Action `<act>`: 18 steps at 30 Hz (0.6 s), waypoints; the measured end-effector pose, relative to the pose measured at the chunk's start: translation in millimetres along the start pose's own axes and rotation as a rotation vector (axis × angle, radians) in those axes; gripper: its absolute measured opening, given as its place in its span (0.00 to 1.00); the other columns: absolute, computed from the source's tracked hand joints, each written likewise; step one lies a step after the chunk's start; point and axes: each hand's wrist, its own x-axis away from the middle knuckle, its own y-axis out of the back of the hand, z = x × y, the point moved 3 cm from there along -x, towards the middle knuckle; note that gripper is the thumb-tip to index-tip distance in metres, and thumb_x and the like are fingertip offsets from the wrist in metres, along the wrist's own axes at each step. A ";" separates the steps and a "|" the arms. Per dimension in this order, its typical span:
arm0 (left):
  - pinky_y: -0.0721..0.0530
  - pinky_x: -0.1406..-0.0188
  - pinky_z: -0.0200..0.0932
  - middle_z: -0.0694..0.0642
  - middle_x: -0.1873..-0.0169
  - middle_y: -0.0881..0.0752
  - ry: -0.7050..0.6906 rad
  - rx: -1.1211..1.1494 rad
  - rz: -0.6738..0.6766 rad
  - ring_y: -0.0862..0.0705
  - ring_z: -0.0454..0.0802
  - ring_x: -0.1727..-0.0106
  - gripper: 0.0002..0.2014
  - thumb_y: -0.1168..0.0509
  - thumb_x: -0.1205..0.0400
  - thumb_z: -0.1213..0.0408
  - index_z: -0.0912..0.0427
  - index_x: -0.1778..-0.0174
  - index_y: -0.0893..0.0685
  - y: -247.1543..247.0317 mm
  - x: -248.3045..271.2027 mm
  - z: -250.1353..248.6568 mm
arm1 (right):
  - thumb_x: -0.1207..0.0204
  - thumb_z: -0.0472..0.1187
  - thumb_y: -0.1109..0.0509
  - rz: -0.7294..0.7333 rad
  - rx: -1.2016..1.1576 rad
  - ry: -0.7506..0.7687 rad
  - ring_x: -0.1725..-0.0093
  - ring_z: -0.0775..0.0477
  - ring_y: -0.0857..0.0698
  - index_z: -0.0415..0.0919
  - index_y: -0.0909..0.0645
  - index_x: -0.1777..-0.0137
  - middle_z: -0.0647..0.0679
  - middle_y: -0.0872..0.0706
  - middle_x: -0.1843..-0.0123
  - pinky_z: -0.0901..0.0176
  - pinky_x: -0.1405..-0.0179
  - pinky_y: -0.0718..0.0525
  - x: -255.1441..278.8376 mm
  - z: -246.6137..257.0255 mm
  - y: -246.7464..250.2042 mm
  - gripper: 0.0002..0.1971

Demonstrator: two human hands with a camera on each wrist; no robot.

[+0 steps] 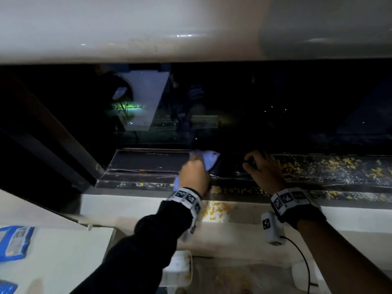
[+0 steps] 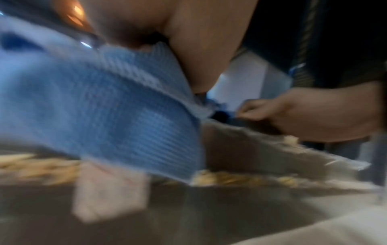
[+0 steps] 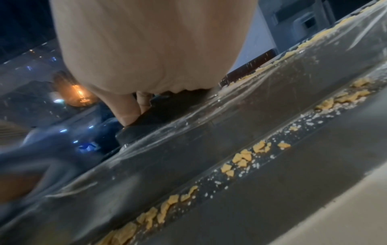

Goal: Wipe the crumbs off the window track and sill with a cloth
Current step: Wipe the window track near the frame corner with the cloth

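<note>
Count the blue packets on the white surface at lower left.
2. One blue packet lies at the left edge of the white surface; a second packet shows in the bottom-left corner, mostly cropped. Others may be hidden.

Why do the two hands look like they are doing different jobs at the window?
The left hand grips a blue cloth; the right hand holds no cloth, its fingers curled round a small dark thing that is too dim to name. The track by the left hand looks mostly wiped, while the track right of the right hand is strewn with yellow crumbs. The left arm wears a black sleeve; the right forearm is bare. Both wear marker wristbands.
</note>
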 end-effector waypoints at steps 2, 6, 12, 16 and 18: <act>0.16 0.55 0.51 0.63 0.47 0.14 -0.201 0.078 0.085 0.15 0.64 0.49 0.18 0.38 0.26 0.69 0.59 0.39 0.18 12.7 10.8 -17.3 | 0.30 0.58 0.41 -0.004 0.006 0.005 0.42 0.37 0.23 0.51 0.22 0.47 0.47 0.18 0.44 0.50 0.48 0.35 1.5 -3.6 -1.2 0.17; 0.20 0.60 0.45 0.66 0.57 0.11 -0.157 -0.012 -0.002 0.12 0.61 0.55 0.17 0.34 0.24 0.66 0.46 0.42 0.13 72.1 -7.3 43.2 | 0.25 0.54 0.36 0.000 -0.006 -0.002 0.43 0.39 0.23 0.52 0.23 0.47 0.48 0.19 0.45 0.48 0.45 0.31 0.3 -3.1 0.2 0.11; 0.17 0.49 0.63 0.74 0.46 0.19 0.349 -0.247 -0.096 0.16 0.73 0.48 0.14 0.41 0.19 0.69 0.69 0.39 0.20 107.5 -1.1 149.2 | 0.28 0.57 0.40 0.016 0.002 -0.030 0.42 0.39 0.24 0.51 0.22 0.46 0.47 0.19 0.44 0.50 0.44 0.34 0.5 1.4 1.7 0.16; 0.17 0.51 0.56 0.70 0.44 0.18 0.231 -0.201 0.001 0.14 0.69 0.48 0.18 0.38 0.23 0.73 0.70 0.36 0.25 52.7 3.6 80.1 | 0.28 0.57 0.39 0.016 -0.004 -0.028 0.42 0.40 0.24 0.51 0.22 0.46 0.47 0.19 0.44 0.49 0.44 0.34 1.7 1.5 2.0 0.15; 0.17 0.55 0.53 0.66 0.49 0.15 0.153 -0.111 0.057 0.14 0.66 0.49 0.20 0.36 0.26 0.72 0.68 0.38 0.26 27.2 6.2 25.2 | 0.25 0.54 0.36 0.019 -0.007 -0.025 0.42 0.39 0.24 0.51 0.23 0.46 0.47 0.19 0.44 0.50 0.45 0.36 1.5 1.2 1.6 0.12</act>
